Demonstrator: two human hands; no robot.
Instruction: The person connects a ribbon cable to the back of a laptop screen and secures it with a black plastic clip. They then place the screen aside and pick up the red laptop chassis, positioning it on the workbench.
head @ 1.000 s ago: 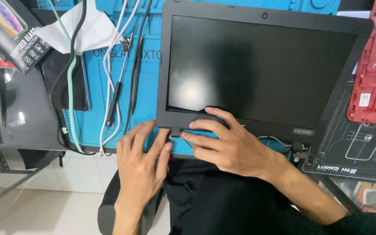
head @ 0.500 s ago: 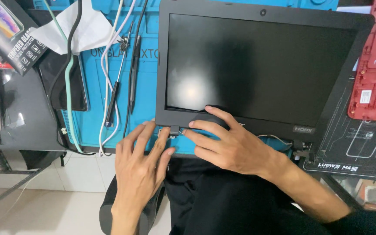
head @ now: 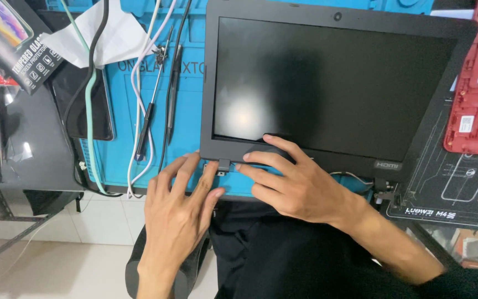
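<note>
A blue work mat (head: 112,160) carries a black laptop screen panel (head: 333,83), cables (head: 139,105), and a phone (head: 81,105).

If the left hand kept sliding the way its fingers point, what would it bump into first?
Probably the black screen panel. The left hand lies on the blue mat with fingers pointing up toward the panel's bottom-left corner, by its small hinge tab. The fingertips look almost there already, though depth is hard to judge.

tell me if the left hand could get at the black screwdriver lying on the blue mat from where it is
Probably yes: the left hand rests on the blue mat edge, and the black screwdriver lies just beyond its fingers among loose white cables, nothing covering it.
</note>
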